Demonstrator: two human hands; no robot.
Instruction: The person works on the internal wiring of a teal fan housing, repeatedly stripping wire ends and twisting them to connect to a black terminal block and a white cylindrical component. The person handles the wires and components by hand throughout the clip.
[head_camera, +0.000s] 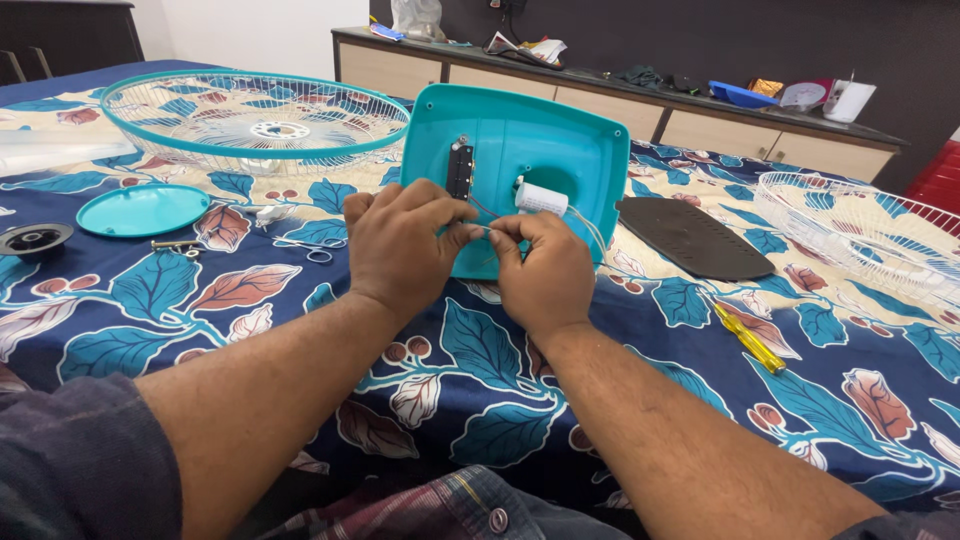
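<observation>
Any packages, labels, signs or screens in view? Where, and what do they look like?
No signs or screens.
Clear plastic bag: far counter, upright, crumpled, whitish.
Printed papers: same counter, right of bag, loose pile, mixed colours.
White capacitor: inside the teal housing above the right hand; any label is unreadable.

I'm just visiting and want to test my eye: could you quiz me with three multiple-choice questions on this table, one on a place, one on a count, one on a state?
1. The yellow screwdriver lies:
A. right of the hands
B. inside a grille
C. on the teal disc

2. Wire fan grilles in view:
A. one
B. two
C. four

3. The left hand and right hand are:
A. flat on the cloth
B. pinching thin wires
C. gripping scissors

Answers: 1 A, it rests on the floral cloth beside the right forearm. 2 B, one far left, one far right. 3 B, fingertips meet on wires at the teal base.
</observation>
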